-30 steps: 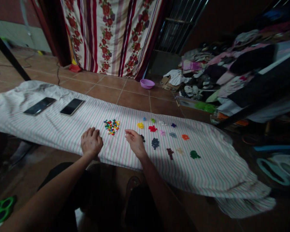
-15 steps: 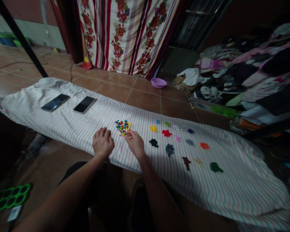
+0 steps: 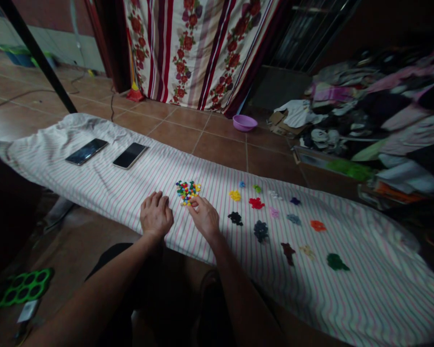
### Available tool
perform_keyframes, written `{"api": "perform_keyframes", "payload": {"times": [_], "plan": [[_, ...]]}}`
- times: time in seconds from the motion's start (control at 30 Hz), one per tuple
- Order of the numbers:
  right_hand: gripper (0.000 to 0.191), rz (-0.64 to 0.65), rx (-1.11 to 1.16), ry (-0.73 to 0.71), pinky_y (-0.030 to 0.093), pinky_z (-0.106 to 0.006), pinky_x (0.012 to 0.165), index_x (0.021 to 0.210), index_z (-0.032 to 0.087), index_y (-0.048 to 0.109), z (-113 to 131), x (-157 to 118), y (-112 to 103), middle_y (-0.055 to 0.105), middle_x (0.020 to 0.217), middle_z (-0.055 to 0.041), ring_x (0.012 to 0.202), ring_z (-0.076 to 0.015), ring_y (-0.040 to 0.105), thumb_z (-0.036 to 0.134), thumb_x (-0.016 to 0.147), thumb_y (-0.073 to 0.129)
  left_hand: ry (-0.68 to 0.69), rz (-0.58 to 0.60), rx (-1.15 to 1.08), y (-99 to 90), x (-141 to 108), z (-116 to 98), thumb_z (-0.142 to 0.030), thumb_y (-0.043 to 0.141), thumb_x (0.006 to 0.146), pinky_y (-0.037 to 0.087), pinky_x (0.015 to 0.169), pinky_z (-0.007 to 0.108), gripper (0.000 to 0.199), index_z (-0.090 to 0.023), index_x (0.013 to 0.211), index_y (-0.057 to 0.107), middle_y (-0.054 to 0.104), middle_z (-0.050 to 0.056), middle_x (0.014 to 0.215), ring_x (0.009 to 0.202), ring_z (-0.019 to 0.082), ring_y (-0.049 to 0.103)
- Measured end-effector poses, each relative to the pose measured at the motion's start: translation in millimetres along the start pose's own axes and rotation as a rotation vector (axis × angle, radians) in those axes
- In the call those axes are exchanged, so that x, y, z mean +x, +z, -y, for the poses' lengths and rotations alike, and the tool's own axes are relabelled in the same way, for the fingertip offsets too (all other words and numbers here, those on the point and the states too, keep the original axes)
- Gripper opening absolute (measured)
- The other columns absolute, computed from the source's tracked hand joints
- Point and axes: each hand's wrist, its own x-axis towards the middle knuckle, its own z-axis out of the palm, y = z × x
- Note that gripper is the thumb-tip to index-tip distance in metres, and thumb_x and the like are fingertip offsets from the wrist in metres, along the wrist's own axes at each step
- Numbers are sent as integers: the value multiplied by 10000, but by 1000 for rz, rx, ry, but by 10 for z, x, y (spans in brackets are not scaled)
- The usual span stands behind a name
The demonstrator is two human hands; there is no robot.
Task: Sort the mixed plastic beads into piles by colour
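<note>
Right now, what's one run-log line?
left hand: rests on striped cloth | right hand: at mixed-colour pile | single-colour piles: farther right

No text, label, brand, number or sign could be read: the faces of the left phone and the right phone on the tabletop showed nothing legible, and the white tag at lower left was too blurred.

The mixed pieces look too small to identify.

Pcs plastic-lkg; 2 phones glossy, smth; cloth matt.
</note>
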Motion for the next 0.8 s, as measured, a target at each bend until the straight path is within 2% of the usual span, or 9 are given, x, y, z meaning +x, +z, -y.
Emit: {"api": "perform_keyframes", "payload": {"times": [0.27,0.53,0.63,0.8], "plan": [[136,6,91,-16,449,-256,717,931,267,650,-77,-21,-2,621,901,-16,793,-149,591,283,866,532,9,-1,21,9,3,6,-242,432,822,362,969,428,293,-209,1048,616,604,96,1220,1189,275,494],[158,-11,373,49,489,-291,813,910,248,674,-200,-46,30,652,978,-13,855,-149,633,250,824,542,-8,23,-10,4,-4,15,-247,428,823,347,984,439,307,-196,1058,617,587,107,1237,1201,280,471],[161,3,481,107,498,-287,804,909,238,668,-241,-52,61,672,976,-8,849,-146,647,233,799,550,-21,39,-35,4,-7,17,-247,432,816,339,987,454,310,-205,1062,616,578,106,1244,1208,284,461],[182,15,673,210,505,-273,737,913,208,656,-266,-42,78,703,867,-11,786,-150,655,263,762,569,-29,42,-38,3,-8,17,-246,432,814,334,995,459,314,-210,1065,617,577,100,1245,1216,284,456]]}}
